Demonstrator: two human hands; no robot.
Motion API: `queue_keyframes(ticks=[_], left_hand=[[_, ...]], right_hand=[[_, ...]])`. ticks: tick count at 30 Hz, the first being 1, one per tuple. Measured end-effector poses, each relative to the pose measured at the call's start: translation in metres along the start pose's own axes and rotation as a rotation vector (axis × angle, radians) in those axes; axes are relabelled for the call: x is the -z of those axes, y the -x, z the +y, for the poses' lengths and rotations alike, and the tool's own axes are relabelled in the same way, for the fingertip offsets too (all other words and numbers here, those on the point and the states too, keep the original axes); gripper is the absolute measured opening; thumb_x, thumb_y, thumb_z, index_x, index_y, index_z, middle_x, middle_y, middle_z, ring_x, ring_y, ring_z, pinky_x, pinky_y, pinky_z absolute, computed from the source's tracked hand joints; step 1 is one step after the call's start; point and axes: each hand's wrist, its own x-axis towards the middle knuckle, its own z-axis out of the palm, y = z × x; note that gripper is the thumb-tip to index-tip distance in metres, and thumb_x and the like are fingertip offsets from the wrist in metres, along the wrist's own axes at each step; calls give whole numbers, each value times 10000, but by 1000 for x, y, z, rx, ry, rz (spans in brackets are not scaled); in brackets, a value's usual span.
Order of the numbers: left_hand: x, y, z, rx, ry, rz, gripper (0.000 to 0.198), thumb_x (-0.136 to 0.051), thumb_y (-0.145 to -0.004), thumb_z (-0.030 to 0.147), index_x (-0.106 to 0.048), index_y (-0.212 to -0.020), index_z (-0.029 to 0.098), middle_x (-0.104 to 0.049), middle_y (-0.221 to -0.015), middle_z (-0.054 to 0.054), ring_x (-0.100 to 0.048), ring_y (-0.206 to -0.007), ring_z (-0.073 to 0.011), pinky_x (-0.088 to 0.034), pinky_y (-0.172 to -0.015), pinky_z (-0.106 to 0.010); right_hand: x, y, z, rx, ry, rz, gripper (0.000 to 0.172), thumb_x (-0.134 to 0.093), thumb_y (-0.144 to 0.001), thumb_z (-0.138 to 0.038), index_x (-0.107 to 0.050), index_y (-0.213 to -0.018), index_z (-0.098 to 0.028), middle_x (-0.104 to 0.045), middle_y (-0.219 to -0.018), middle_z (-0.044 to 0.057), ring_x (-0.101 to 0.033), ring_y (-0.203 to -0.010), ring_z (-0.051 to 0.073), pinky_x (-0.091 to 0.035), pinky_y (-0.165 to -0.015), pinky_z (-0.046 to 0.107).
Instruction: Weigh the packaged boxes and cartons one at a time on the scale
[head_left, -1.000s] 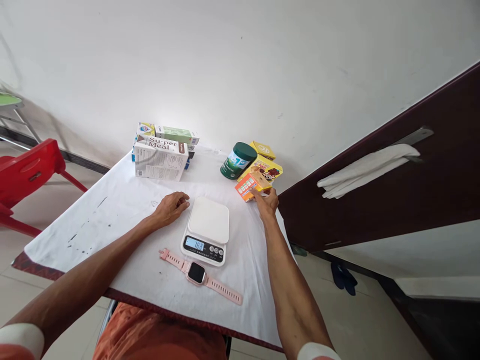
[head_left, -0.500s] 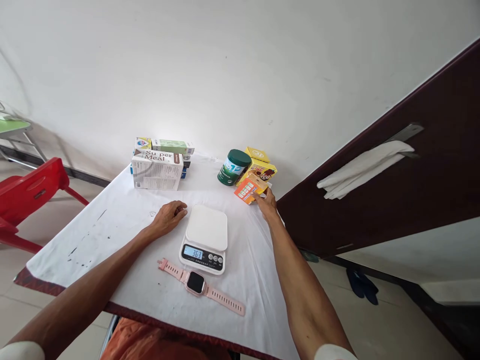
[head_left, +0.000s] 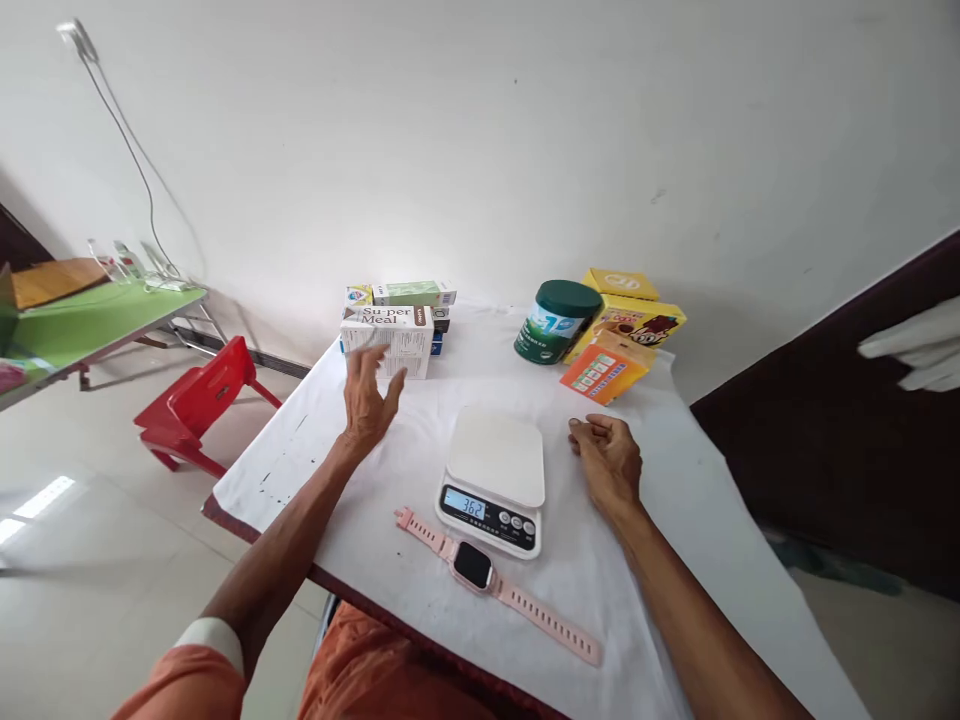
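My left hand (head_left: 367,402) is raised with fingers spread in front of a white "Su-per Meal" box (head_left: 411,345). Its fingertips overlap the box's face in the picture; whether they touch it I cannot tell. Beside the scale, my right hand (head_left: 609,460) rests on the cloth with fingers curled in and nothing visible in them. Between the hands lies a white kitchen scale (head_left: 496,455), its pan bare and its display reading about 362. A pink smartwatch (head_left: 472,567) is stretched out in front of it. An orange box (head_left: 609,368) stands just beyond my right hand.
A green canister (head_left: 553,325) and yellow boxes (head_left: 641,318) stand at the back right. Behind the white box are more small boxes, with a green-and-white carton (head_left: 415,293) on top. A red chair (head_left: 206,395) and a green table (head_left: 105,318) are to the left.
My right hand has let go of the orange box and drawn back beside the scale. My left hand has lifted and opened toward the white box. The view has swung left.
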Motion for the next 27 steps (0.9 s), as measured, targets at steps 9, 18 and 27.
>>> queue_keyframes(ticks=[9,18,27], left_hand=[[33,-116,-38,22,-414,-419,932,-865,-747,544,-456,-1523,230,-502,-1503,-199,-424,-1436,-447,-275,-1227,-623],[40,-131,-41,98,-301,-557,737,-890,-643,468,-570,-1244,187,-600,-1289,-138,-560,-1248,-353,-498,-1052,-485],[84,-112,5,114,-118,-346,711,-873,-627,547,-570,-1180,219,-688,-1101,-49,-648,-1012,-259,-555,-858,-382]], right_hand=[[2,7,-7,29,-51,-8,387,-701,-752,-529,-660,-994,-229,-736,-869,55,-732,-729,234,-597,-655,387],[6,10,-15,48,-23,-53,330,-658,-775,-502,-673,-957,-227,-735,-856,51,-706,-699,217,-565,-655,372],[5,9,-19,84,-103,-68,280,-675,-794,-480,-662,-907,-225,-742,-847,44,-689,-659,196,-565,-627,345]])
